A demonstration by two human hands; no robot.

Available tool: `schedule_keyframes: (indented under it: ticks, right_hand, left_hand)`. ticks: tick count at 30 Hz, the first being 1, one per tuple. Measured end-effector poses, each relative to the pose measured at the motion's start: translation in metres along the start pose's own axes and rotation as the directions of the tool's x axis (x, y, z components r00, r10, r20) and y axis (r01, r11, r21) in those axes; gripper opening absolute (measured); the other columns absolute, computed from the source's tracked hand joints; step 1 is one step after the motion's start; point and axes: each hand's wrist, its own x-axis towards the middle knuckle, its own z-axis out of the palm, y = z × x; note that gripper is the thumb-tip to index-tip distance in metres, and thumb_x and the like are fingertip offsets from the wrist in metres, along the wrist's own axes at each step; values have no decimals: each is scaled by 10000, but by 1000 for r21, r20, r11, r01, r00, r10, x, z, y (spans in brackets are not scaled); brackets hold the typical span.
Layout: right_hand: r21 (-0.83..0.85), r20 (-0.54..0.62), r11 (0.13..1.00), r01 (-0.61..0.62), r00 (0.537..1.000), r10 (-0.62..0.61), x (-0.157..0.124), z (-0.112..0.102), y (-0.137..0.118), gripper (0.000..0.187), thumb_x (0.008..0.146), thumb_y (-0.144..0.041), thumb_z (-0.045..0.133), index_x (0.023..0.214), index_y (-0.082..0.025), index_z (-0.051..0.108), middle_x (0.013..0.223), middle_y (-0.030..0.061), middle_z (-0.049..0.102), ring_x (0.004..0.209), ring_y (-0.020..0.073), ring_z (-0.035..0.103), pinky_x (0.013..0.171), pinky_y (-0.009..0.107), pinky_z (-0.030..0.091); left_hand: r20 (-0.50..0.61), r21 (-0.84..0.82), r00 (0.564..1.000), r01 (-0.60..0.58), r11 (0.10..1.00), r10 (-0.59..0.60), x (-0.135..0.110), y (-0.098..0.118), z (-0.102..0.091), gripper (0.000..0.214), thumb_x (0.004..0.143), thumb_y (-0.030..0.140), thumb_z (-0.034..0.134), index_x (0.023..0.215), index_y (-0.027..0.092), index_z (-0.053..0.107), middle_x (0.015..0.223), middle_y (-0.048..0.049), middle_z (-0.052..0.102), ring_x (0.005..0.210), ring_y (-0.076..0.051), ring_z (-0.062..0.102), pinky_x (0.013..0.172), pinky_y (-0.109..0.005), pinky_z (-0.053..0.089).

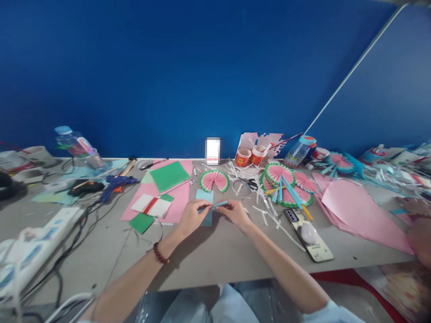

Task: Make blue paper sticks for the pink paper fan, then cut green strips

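Observation:
My left hand [191,216] and my right hand [236,212] meet at the middle of the grey table [208,255]. Both pinch a narrow folded light-blue paper strip [218,204] between their fingertips. Under the hands lies a light-blue paper sheet [204,196]. A finished pink-and-green pleated paper fan [214,180] lies just beyond them. A dark red bead bracelet [160,255] sits on my left wrist.
Pink, green and white sheets [158,197] lie to the left, with a blue glue gun [116,184] and cables. To the right are several paper fans [286,181], white scraps, scissors [251,183], a phone [308,233], large pink sheets [357,208], red cups [251,156]. Another person's hand [415,207] shows at far right.

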Motion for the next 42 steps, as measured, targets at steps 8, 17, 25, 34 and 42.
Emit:
schedule_keyframes:
  ticks: [8, 17, 25, 34, 42]
  right_hand:
    - [-75, -93, 991, 107, 989, -114, 0, 4, 2, 282, 691, -421, 657, 651, -142, 671, 539, 0, 571, 469, 87, 425, 435, 199, 307]
    - [-84, -67, 994, 71, 995, -77, -3, 3, -6, 268, 700, -407, 644, 672, -145, 691, 479, -19, 532, 429, 83, 396, 410, 201, 285]
    - [-111, -55, 991, 80, 995, -87, 1, -6, -2, 384, 739, -464, 612, 912, -144, 731, 590, 15, 623, 461, 86, 445, 438, 200, 332]
    - [-195, -130, 963, 184, 969, -212, 3, -7, 2, 380, 796, -476, 553, 758, -151, 748, 628, 36, 657, 590, 142, 561, 543, 230, 418]
    - [-100, -83, 984, 148, 984, -156, 4, -7, 1, 351, 748, -443, 616, 935, -159, 703, 729, 31, 675, 525, 96, 523, 470, 201, 398]
  left_hand:
    - [4, 22, 1000, 7, 1000, -7, -2, -1, 3, 151, 835, 267, 547, 816, 190, 676, 825, -50, 707, 763, -171, 648, 716, -280, 521]
    - [90, 73, 996, 22, 997, -28, 1, -2, 0, 187, 854, 292, 525, 770, 192, 658, 804, -43, 689, 767, -174, 629, 702, -269, 490]
    - [94, 97, 995, 5, 995, -14, -1, -2, -1, 181, 870, 268, 496, 783, 182, 629, 815, -43, 663, 774, -167, 605, 712, -264, 454]
    - [108, 110, 994, 19, 994, -31, 1, -1, -2, 236, 877, 344, 483, 792, 181, 630, 815, -49, 659, 780, -175, 599, 711, -269, 446]
    - [77, 223, 996, -49, 973, 33, -2, -5, -1, 191, 890, 279, 467, 814, 190, 617, 837, -36, 653, 785, -159, 601, 694, -250, 445]
